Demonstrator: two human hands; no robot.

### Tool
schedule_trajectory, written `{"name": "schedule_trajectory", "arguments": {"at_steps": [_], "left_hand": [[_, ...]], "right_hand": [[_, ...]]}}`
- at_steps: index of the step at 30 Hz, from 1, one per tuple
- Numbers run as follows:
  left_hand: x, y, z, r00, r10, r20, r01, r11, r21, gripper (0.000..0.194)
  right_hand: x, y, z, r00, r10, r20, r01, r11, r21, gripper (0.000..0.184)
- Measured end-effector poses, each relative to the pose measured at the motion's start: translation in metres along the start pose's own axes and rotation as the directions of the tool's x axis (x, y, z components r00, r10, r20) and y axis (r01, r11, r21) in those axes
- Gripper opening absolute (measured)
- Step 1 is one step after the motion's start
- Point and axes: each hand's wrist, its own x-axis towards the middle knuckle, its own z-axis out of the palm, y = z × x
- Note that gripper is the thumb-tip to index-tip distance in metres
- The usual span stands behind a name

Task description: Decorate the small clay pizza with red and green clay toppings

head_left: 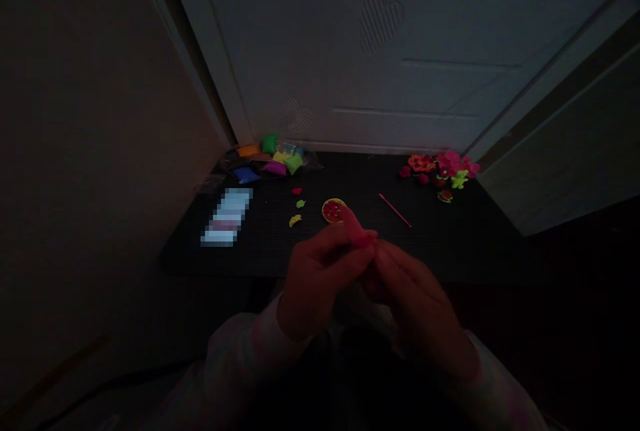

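Pink piece (364, 241): pinched between fingertips of left hand (320, 277) and right hand (415, 304). Fingers hide its underside; too dark for me to make out exact edges. Looks bright, smooth. Black wood-grain table (450, 237) ahead of hands, pale panel (300, 37) with striped hearts beyond. Dim room.

The head view looks forward and down over the nearby table (465, 244).
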Motion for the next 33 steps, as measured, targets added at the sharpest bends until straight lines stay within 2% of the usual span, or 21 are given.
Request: {"name": "schedule_trajectory", "arguments": {"at_steps": [2,5,7,9,12,16,20,25,28,30,33], "left_hand": [[0.002,0.000,-0.002,0.999,0.019,-0.036,-0.017,0.997,0.072,0.012],[0.003,0.003,-0.005,0.994,0.087,-0.068,-0.066,0.963,0.260,0.012],[0.003,0.005,-0.006,0.985,0.169,-0.039,-0.140,0.907,0.396,0.012],[0.003,0.006,-0.008,0.963,0.269,0.017,-0.242,0.834,0.496,0.014],[0.001,0.007,-0.008,0.908,0.405,0.108,-0.383,0.697,0.607,0.021],[-0.001,0.005,-0.007,0.846,0.487,0.217,-0.476,0.506,0.720,0.027],[-0.002,0.003,-0.007,0.826,0.503,0.254,-0.494,0.432,0.754,0.026],[0.000,0.006,-0.007,0.837,0.482,0.258,-0.490,0.452,0.745,0.025],[0.003,0.007,-0.009,0.872,0.444,0.207,-0.432,0.498,0.752,0.022],[0.006,0.005,-0.011,0.926,0.358,0.121,-0.326,0.593,0.737,0.018],[0.013,-0.007,-0.015,0.993,0.118,0.027,-0.110,0.796,0.595,0.019]], "right_hand": [[0.002,0.000,-0.003,0.999,-0.038,-0.010,0.037,0.995,-0.089,0.026],[0.003,0.000,-0.009,0.969,-0.227,-0.093,0.192,0.938,-0.288,0.016],[0.004,0.000,-0.011,0.926,-0.341,-0.161,0.260,0.886,-0.383,0.012],[0.005,0.001,-0.010,0.900,-0.393,-0.188,0.288,0.860,-0.421,0.014],[0.007,0.002,-0.005,0.904,-0.391,-0.174,0.293,0.862,-0.414,0.015],[0.009,0.003,-0.002,0.917,-0.333,-0.221,0.243,0.903,-0.355,0.010],[0.011,0.002,-0.002,0.937,-0.244,-0.249,0.184,0.953,-0.239,0.009],[0.015,0.001,-0.005,0.962,-0.170,-0.212,0.166,0.985,-0.038,0.007],[0.017,0.005,-0.008,0.971,-0.126,-0.203,0.152,0.981,0.119,0.009],[0.016,0.008,-0.009,0.978,-0.095,-0.188,0.134,0.969,0.208,0.010],[0.014,0.011,-0.012,0.986,-0.064,-0.151,0.106,0.951,0.291,0.009]]}}
